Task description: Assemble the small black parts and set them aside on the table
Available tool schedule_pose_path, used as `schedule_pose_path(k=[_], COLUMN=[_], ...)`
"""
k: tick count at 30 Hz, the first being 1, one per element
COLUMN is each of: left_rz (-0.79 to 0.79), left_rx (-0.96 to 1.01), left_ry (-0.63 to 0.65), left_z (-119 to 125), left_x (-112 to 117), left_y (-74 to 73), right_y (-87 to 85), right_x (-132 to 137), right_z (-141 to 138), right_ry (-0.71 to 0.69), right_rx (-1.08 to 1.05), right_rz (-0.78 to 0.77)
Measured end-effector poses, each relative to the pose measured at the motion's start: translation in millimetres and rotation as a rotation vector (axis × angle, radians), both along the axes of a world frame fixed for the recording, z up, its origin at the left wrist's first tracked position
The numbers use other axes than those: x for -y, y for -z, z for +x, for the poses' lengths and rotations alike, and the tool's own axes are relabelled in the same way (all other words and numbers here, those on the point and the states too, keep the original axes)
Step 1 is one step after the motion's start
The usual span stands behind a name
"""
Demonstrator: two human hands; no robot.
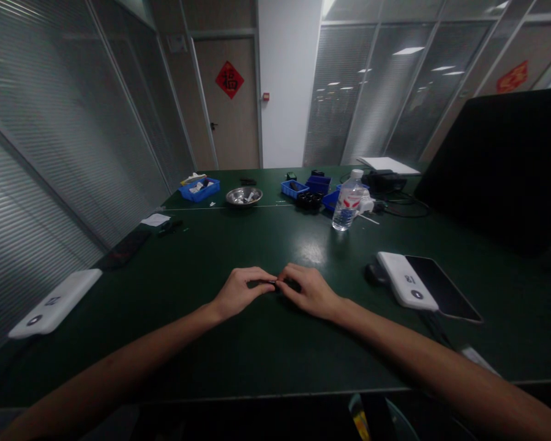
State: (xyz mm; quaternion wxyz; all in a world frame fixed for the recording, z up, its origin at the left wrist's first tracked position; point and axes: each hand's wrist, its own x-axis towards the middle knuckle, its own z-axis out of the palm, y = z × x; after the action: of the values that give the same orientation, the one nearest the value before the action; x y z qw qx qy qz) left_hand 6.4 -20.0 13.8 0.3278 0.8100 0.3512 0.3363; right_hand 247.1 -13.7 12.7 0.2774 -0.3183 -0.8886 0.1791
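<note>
My left hand point(242, 290) and my right hand point(307, 290) rest close together on the dark green table point(239, 349), fingertips meeting. Both hands are curled in a pinch around a small dark part point(275, 283) held between them; it is too small and dark to name. My forearms stretch in from the near edge.
A white power bank point(404, 280) and a black phone point(443, 295) lie to the right, another white power bank point(55, 302) at the left edge. Farther back stand a water bottle point(348, 202), a metal bowl point(243, 196), blue bins point(200, 188) and a dark monitor point(500, 165).
</note>
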Motion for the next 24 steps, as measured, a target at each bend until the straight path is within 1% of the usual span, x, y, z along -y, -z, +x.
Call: schedule_pose_path(k=[7, 14, 20, 24], left_rz=[0.045, 0.149, 0.183, 0.230], left_rx=[-0.118, -0.261, -0.420, -0.568], left_ry=[0.049, 0.059, 0.027, 0.016], left_z=[-2.0, 0.4, 0.7, -1.6], left_x=[-3.8, 0.6, -1.5, -5.3], left_y=[3.9, 0.1, 1.6, 2.1], right_y=[0.1, -1.0, 3.1, 2.7], right_x=[-7.4, -11.6, -16.4, -20.3], right_z=[6.2, 7.8, 5.7, 6.4], right_ry=[0.025, 0.079, 0.147, 0.179], right_rx=[0.115, 0.208, 0.305, 0.418], right_rz=[0.079, 0.061, 0.123, 0.175])
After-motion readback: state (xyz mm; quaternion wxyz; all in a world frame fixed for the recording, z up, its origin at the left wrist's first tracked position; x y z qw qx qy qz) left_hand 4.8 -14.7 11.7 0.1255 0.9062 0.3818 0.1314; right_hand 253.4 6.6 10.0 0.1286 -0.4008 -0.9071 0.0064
